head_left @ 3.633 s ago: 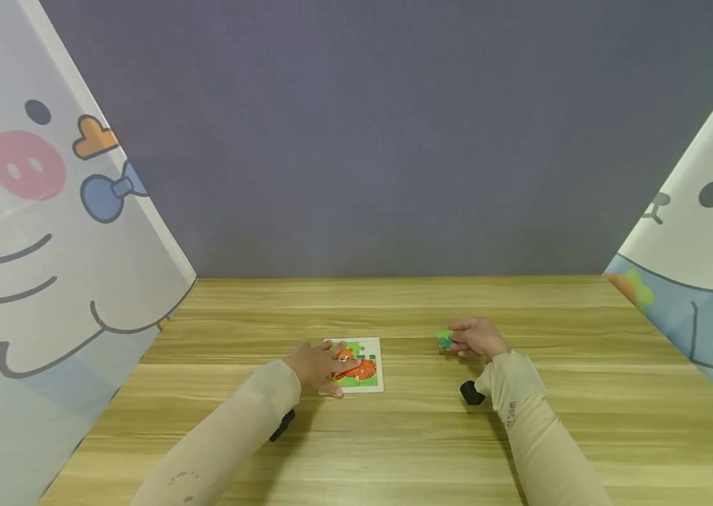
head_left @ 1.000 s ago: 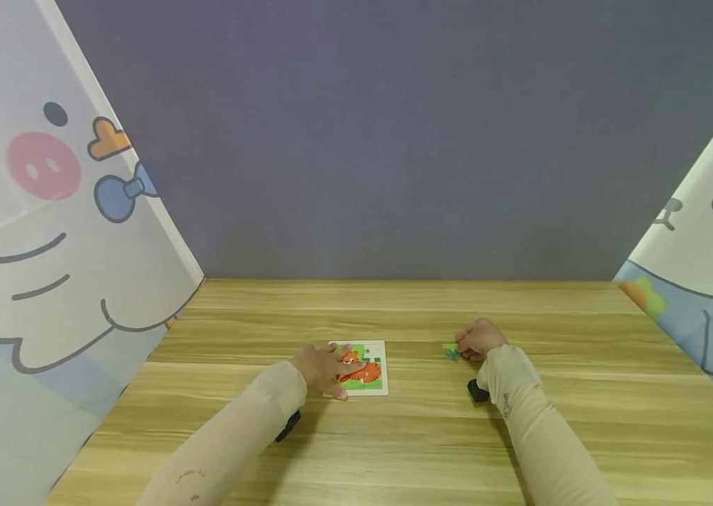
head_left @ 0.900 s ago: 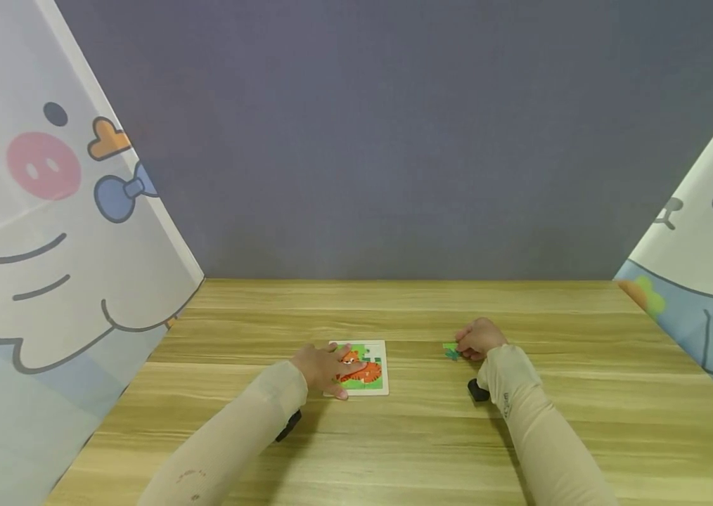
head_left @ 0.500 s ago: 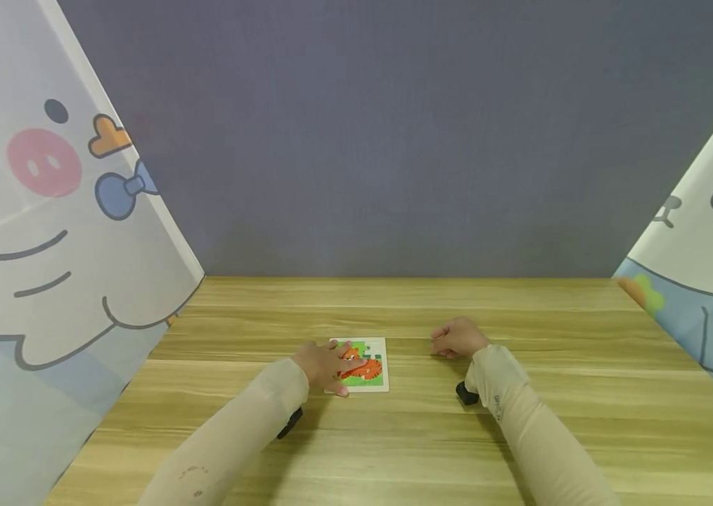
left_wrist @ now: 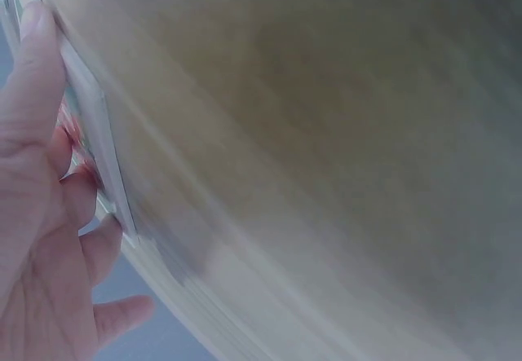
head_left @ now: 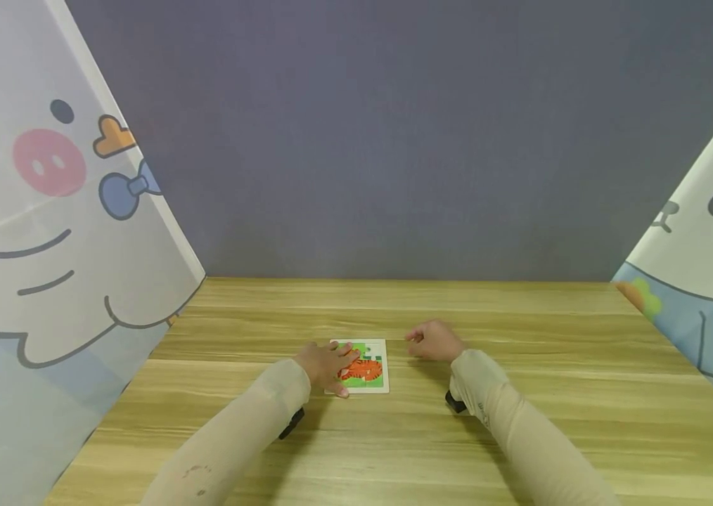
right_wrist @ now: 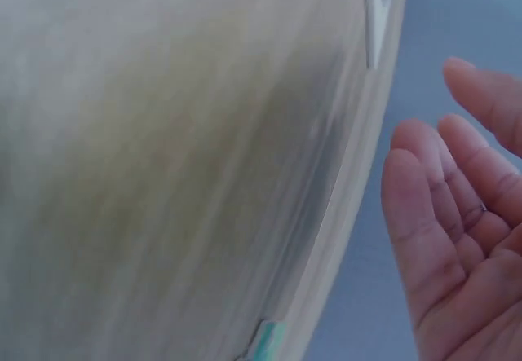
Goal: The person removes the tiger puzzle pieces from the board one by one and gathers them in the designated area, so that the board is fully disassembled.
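A white-framed jigsaw puzzle (head_left: 377, 348) lies flat on the table, with an orange striped tiger on green. White shows bare in its upper right part. My left hand (head_left: 323, 365) rests over the puzzle's left side with spread fingers, hiding part of the picture; in the left wrist view its thumb (left_wrist: 34, 76) lies along the frame's edge. To the right of the puzzle hovers my right hand (head_left: 435, 341), fingers loosely bent and nothing in them, as the right wrist view shows. A green-and-teal puzzle piece (right_wrist: 267, 341) lies on the table there; the head view does not show it.
The wooden table (head_left: 356, 450) ends at a grey back wall (head_left: 356, 140). Cartoon-printed panels stand at the left (head_left: 65, 281) and right (head_left: 711, 295). Black wrist cameras sit under both forearms.
My right hand has let go of the green puzzle piece it was touching and moved left towards the puzzle. The left hand has stayed on the puzzle, with slight finger movement.
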Available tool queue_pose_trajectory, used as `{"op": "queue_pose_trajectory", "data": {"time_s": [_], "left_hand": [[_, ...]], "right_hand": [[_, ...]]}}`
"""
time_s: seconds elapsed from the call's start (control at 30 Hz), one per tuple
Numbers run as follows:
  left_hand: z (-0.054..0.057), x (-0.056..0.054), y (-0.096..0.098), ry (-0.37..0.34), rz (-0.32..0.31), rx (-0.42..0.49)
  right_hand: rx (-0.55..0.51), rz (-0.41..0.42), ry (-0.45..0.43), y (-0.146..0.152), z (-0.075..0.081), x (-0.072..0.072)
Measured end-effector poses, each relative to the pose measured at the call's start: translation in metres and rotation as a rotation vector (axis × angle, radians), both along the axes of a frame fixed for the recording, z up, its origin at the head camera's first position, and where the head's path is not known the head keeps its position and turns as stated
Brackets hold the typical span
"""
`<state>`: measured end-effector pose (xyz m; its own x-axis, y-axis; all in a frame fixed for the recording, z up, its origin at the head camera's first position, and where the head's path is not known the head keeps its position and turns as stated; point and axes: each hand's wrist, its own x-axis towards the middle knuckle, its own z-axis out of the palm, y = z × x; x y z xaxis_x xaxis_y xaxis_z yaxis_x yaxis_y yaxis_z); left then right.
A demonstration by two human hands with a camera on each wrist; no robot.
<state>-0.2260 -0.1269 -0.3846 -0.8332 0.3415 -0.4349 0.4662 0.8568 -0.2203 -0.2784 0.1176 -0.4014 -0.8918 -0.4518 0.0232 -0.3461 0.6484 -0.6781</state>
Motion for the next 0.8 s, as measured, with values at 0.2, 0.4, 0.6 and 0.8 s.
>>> {"op": "queue_pose_trajectory", "data": {"time_s": [0.2, 0.4, 0.6, 0.8], "left_hand": [[0.000, 0.001, 0.000, 0.012, -0.007, -0.008], [-0.001, 0.001, 0.000, 0.011, -0.007, -0.003], [-0.001, 0.001, 0.000, 0.021, -0.009, 0.001], [0.001, 0.001, 0.000, 0.028, -0.004, 0.006]], "right_hand": [[0.081, 0.081, 0.089, -0.014, 0.000, 0.006], [0.162, 0.116, 0.128, -0.027, 0.001, 0.013], [0.264, 0.138, 0.122, -0.037, 0.003, 0.016], [0.317, 0.188, 0.074, -0.046, 0.007, 0.017]]}}
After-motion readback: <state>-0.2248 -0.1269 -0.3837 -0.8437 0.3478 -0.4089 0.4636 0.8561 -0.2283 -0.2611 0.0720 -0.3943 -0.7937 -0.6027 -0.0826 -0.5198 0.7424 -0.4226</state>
